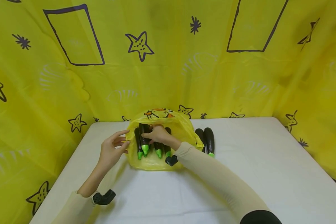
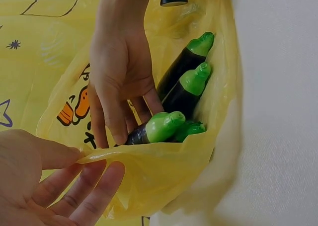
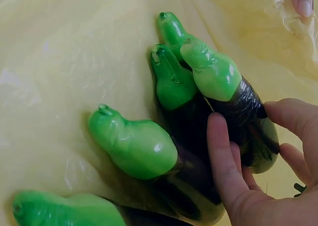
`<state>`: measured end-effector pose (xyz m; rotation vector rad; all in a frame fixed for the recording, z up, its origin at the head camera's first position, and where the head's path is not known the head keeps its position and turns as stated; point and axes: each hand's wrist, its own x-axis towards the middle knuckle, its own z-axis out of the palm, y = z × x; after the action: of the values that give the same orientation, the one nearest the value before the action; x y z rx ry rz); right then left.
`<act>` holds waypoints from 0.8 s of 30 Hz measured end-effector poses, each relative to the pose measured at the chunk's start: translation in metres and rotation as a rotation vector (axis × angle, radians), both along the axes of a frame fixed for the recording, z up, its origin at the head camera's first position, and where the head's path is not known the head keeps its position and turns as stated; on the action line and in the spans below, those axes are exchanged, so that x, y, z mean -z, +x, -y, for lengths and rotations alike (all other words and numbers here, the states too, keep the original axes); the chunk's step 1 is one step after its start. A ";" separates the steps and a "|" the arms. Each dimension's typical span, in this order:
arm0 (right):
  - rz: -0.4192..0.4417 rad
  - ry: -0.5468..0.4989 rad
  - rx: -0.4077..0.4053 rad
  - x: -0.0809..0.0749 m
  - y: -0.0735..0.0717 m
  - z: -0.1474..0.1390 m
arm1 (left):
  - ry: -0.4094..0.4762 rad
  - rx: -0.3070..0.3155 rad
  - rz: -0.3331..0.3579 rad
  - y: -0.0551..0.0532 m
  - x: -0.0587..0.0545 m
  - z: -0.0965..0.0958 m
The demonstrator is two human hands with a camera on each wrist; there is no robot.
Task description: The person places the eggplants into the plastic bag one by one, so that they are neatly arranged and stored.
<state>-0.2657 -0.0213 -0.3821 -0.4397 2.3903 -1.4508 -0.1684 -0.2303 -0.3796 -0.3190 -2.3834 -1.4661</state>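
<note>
Nearest are two pale sleeves, the left [image 1: 72,208] and the right [image 1: 221,179], with one black wrist device at each cuff: one on the left [image 1: 104,197], one on the right [image 1: 171,160]. Both arms reach over one white table [image 1: 162,196].

Farther in, the left hand [image 1: 112,149] pinches the left rim of one yellow plastic bag [image 1: 156,165], its thumb above the edge and its fingers below. The bag lies with its mouth spread open. Inside, five eggplants can be counted, their green stem ends towards the near side. The right hand [image 1: 162,136], reaching into the bag from the right, grips one of them, the held eggplant [image 1: 144,142], between thumb and fingers. The other four are around it: one on the left, one partly beneath it, two on the right.

Just beside the bag on its right, two more eggplants [image 1: 209,141] lie side by side on the table, making seven in view.

Farthest is a yellow backdrop [image 1: 168,84] bearing two drawn rectangles, one left [image 1: 74,36] and one right [image 1: 256,28].
</note>
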 end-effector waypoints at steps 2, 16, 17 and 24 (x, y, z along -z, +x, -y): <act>-0.007 -0.005 -0.001 0.001 0.000 0.001 | 0.003 0.001 0.000 0.000 0.000 0.000; -0.006 0.016 -0.024 0.002 -0.003 0.004 | 0.001 -0.017 0.005 0.003 -0.001 0.001; -0.002 0.027 -0.022 0.001 -0.002 0.003 | 0.001 -0.016 0.003 0.003 -0.001 0.002; -0.006 0.026 -0.026 0.000 -0.001 0.002 | 0.006 -0.012 0.003 0.002 0.000 0.001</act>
<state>-0.2667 -0.0228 -0.3821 -0.4679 2.3961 -1.4078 -0.1659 -0.2318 -0.3796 -0.3008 -2.3783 -1.4695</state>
